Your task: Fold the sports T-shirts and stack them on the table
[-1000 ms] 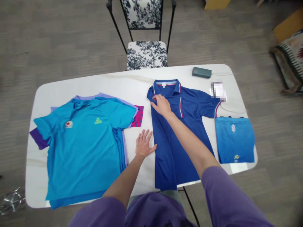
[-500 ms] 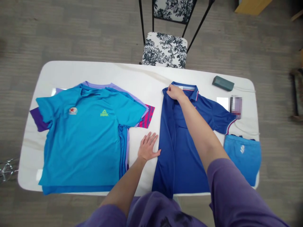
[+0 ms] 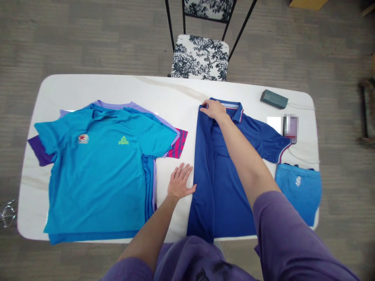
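Observation:
A dark blue polo shirt (image 3: 234, 187) lies on the table with its left side folded inward in a long strip. At the top of that fold, beside the collar (image 3: 238, 113), my right hand (image 3: 215, 109) has its fingers bent on the cloth, pinching the shoulder edge. My left hand (image 3: 181, 181) rests flat on the table with fingers spread, its thumb touching the polo's left edge. Left of it, a bright blue T-shirt (image 3: 99, 183) tops a stack of several shirts, with purple and pink-striped sleeves (image 3: 178, 143) sticking out underneath.
On the white table (image 3: 172, 93) a dark green case (image 3: 274, 99) lies at the back right. A phone-like object (image 3: 290, 128), partly blurred, sits below it. A folded blue garment (image 3: 299, 195) lies at the right edge. Behind the table stands a patterned chair (image 3: 200, 58).
My right hand's fingers have loosened and spread a little at the polo's shoulder fold. My left hand stays flat. The whole view has shifted slightly.

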Action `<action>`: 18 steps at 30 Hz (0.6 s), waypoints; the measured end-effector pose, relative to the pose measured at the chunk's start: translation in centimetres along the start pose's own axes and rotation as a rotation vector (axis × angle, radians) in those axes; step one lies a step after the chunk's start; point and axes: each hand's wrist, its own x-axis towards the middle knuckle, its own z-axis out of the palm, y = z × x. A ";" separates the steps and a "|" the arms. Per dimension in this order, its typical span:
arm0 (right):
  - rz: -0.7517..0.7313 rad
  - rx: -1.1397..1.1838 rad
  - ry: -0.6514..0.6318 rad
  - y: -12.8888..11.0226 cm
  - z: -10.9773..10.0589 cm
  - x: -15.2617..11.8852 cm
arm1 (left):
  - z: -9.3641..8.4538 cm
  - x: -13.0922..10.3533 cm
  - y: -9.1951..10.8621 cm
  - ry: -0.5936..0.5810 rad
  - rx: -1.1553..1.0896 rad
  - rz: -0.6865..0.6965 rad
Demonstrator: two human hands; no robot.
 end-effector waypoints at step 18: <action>0.246 0.264 0.230 16.6 0.6 -16.3 | -0.2 0.0 0.8 0.037 0.025 0.013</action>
